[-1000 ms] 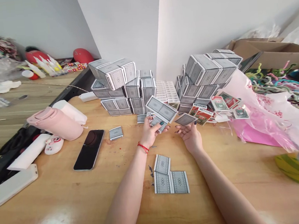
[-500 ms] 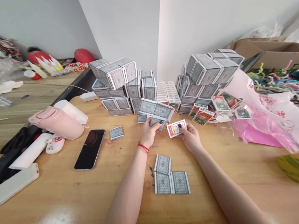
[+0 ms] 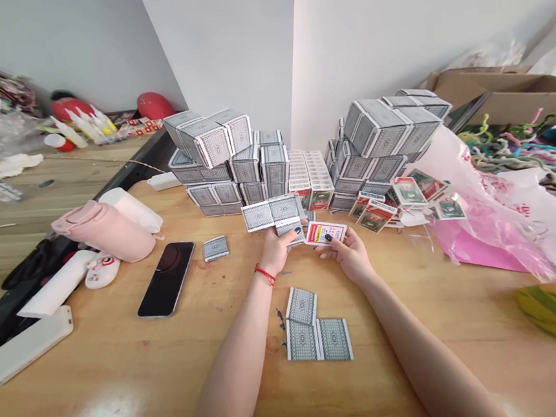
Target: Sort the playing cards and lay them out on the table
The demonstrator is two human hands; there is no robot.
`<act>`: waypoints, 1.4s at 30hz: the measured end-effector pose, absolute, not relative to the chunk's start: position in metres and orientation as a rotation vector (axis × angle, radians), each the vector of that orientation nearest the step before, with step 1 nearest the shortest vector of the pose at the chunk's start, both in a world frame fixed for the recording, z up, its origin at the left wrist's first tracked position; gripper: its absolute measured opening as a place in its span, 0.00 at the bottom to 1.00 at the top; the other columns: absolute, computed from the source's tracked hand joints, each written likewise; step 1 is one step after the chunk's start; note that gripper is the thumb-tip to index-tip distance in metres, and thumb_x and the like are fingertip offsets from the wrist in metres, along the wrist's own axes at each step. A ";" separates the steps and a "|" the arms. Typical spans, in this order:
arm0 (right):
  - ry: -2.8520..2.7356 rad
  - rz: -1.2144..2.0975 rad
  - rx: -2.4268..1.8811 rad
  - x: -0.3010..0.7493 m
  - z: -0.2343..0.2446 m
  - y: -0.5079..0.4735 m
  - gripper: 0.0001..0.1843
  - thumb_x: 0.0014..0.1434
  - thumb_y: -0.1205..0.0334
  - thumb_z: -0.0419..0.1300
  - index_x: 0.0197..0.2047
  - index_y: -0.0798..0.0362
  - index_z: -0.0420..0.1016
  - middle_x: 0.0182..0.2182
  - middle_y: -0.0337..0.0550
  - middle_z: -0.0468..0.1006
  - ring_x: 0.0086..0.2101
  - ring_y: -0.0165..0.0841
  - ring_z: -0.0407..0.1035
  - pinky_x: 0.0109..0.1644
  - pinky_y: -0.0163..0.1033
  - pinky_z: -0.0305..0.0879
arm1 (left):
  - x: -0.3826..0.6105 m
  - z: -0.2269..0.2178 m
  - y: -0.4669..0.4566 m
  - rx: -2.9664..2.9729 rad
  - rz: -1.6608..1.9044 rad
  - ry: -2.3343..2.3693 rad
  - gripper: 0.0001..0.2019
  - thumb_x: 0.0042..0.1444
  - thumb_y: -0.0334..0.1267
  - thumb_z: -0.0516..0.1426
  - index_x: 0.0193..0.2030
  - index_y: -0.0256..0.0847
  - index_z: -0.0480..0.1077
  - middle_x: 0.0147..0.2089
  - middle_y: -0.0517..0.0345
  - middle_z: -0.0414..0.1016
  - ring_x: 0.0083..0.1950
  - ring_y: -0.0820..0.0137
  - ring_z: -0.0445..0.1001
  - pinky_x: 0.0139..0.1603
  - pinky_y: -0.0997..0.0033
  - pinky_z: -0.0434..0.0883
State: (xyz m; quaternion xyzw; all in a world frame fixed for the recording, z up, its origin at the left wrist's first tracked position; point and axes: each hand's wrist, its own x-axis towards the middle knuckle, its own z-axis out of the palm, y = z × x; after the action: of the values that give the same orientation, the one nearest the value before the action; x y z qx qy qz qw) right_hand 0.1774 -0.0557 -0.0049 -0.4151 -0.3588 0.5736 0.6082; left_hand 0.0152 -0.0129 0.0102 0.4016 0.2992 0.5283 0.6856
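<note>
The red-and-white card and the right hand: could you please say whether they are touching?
Touching: the head view shows the right hand gripping the red-and-white card, thumb across its face.

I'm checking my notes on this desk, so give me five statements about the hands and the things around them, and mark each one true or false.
1. The left hand holds grey-backed playing cards. True.
2. The right hand is empty. False: the right hand holds a red-and-white printed card.
3. The smartphone lies right of both hands. False: the smartphone lies to their left.
4. The yellow-green tape roll is right of both hands. True.
5. Grey-patterned card panels lie on the wooden table, lower in the picture than both hands. True.
</note>
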 end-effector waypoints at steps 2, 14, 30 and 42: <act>-0.842 1.343 -0.946 0.177 -0.005 -0.056 0.20 0.46 0.57 0.65 0.37 0.51 0.59 0.31 0.39 0.76 0.26 0.34 0.75 0.26 0.37 0.72 | 0.014 0.011 -0.013 0.917 1.160 0.679 0.15 0.44 0.37 0.60 0.41 0.36 0.71 0.44 0.51 0.75 0.46 0.61 0.73 0.47 0.62 0.69; -0.897 1.278 -0.935 0.176 -0.009 -0.055 0.17 0.50 0.56 0.63 0.39 0.51 0.63 0.33 0.41 0.76 0.29 0.34 0.75 0.31 0.39 0.74 | 0.014 0.007 -0.011 1.018 1.108 0.817 0.16 0.47 0.44 0.59 0.40 0.37 0.73 0.43 0.51 0.76 0.46 0.60 0.73 0.47 0.58 0.69; -0.951 1.259 -0.999 0.171 -0.007 -0.057 0.18 0.50 0.53 0.62 0.40 0.52 0.64 0.32 0.43 0.77 0.29 0.37 0.74 0.34 0.45 0.74 | 0.013 0.009 -0.010 1.162 1.195 0.953 0.20 0.47 0.45 0.59 0.45 0.37 0.72 0.45 0.50 0.75 0.52 0.61 0.69 0.55 0.59 0.62; -1.130 1.361 -1.140 0.172 -0.003 -0.062 0.20 0.52 0.47 0.57 0.37 0.52 0.57 0.21 0.37 0.75 0.18 0.29 0.70 0.19 0.33 0.65 | 0.012 0.014 -0.013 1.226 1.205 0.996 0.21 0.48 0.45 0.58 0.46 0.35 0.71 0.45 0.48 0.75 0.49 0.61 0.70 0.52 0.61 0.64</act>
State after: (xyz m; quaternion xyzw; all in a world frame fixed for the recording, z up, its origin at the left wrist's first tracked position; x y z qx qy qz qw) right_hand 0.1716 -0.0616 -0.0030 -0.4706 -0.4663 0.5616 0.4957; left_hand 0.0122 -0.0133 0.0143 0.5169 0.4202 0.5081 0.5459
